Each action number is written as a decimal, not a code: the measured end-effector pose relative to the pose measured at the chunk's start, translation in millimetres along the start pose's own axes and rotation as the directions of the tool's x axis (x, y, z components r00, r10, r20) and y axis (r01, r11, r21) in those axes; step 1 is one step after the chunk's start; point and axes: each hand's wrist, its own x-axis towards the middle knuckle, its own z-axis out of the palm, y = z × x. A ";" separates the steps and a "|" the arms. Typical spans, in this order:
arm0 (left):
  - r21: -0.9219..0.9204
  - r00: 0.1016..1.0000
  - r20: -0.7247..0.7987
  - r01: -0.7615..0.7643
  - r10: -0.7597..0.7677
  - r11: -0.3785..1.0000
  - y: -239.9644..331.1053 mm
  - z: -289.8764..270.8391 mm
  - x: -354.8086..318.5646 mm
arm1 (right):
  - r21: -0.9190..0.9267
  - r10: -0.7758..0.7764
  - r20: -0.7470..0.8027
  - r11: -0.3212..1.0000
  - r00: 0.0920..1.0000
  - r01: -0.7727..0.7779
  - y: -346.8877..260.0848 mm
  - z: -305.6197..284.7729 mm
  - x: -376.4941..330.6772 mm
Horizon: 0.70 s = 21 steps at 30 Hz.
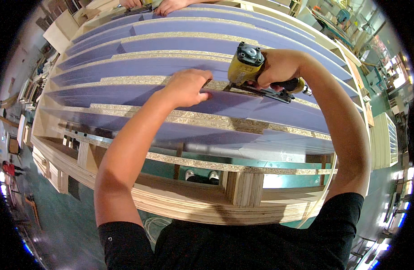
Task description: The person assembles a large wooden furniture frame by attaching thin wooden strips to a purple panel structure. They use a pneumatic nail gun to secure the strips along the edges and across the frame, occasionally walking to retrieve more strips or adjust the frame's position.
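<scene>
My right hand (283, 67) grips a yellow and black pneumatic nail gun (242, 69). The gun's nose sits at the top edge of a chipboard slat (139, 80) standing on edge in a wooden frame, and its long magazine points to the right. Just left of the nose, my left hand (189, 87) straddles that same slat, thumb on the near side and fingers on the far side. Blue-violet board faces (225, 104) show between the slats. The fingertips of my left hand are partly hidden behind the slat.
Layered plywood (193, 209) forms the frame's near edge, in front of my body. A pale air hose (321, 200) hangs near my right arm. Across the frame, another person's hand (171, 6) rests beside a dark tool (134, 11). A slatted wooden stack (384, 140) stands at the right.
</scene>
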 end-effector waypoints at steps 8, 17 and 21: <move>-0.007 1.000 0.008 0.003 -0.003 1.000 -0.7 0.6 2.3 | -0.047 0.096 0.046 0.995 0.994 -0.093 14.0 -8.9 -11.1; -0.080 0.997 -0.007 -0.077 0.077 0.994 -12.2 -5.8 0.4 | 0.040 0.082 0.016 0.996 0.997 -0.083 12.9 -20.0 -9.1; -0.274 0.989 -0.127 0.038 -0.075 0.961 -63.4 -42.3 -15.8 | 0.065 0.034 -0.117 0.998 0.993 -0.027 -25.6 -35.3 21.8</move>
